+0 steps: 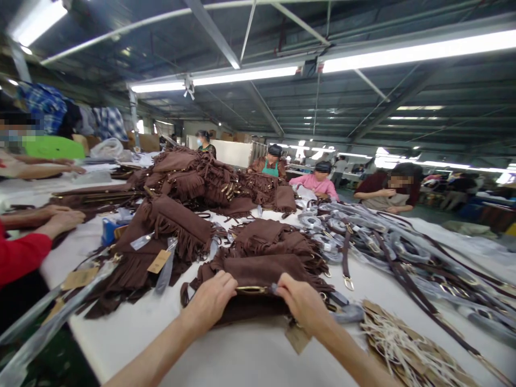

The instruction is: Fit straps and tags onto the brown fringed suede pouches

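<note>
A dark brown fringed bag [264,266] lies on the white table in front of me, its top edge facing me. My left hand [213,298] is closed on the left part of that edge, fingers curled over it. My right hand [302,302] pinches the right part, beside a small bit of greyish wrapping at its fingertips. Between the two hands shows a gold-coloured metal strip [252,289], perhaps part of a zipper. Below my right hand hangs a tan paper tag [298,337]. Much of the bag's near side is in shadow.
Brown fringed bags [177,174] are heaped behind, with a tagged bag [161,231] at left. Plastic-wrapped straps [374,242] cover the right side, near tan tags with white strings [407,344]. A co-worker's hands [64,219] work at left; several people sit across the table.
</note>
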A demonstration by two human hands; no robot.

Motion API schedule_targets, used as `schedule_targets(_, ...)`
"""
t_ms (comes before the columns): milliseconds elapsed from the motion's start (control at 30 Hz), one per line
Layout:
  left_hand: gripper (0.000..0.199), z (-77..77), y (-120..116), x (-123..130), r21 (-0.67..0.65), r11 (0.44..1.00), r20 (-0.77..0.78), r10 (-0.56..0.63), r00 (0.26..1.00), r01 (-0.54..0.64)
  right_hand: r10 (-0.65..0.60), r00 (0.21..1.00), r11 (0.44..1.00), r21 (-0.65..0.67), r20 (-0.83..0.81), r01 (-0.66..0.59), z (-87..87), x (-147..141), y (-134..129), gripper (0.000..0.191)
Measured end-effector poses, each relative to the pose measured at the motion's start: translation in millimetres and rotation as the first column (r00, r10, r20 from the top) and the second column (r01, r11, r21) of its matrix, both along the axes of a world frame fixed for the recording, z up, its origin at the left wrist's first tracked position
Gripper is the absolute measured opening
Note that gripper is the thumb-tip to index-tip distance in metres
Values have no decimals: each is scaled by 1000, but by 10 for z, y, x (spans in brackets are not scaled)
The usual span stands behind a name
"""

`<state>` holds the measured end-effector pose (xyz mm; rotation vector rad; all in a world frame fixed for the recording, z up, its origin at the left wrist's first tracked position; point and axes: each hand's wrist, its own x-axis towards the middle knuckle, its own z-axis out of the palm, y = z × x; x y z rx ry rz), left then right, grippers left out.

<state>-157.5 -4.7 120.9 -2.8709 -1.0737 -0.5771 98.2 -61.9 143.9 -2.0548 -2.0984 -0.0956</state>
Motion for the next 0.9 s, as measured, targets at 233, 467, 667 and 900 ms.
schedule_targets(233,18,147,-85,-141,-135,990,-51,33,998,-39,-392,895,920,80,212,384,-12,1338,145,22)
schedule_targets(467,9,238,-238,217,-124,988,-191,65,979,-90,-320,902,933,263,290,247,-80,1020,160,15)
schedule_targets(667,18,158,-85,637,-69,995,-196,57,979,-72,-72,994,964,262,87,47,-293,585,-227,21)
schedule_targets(900,18,579,24,565,129,981,-63,154,986,-145,-130,991,982,137,17,127,-88,365,84,20)
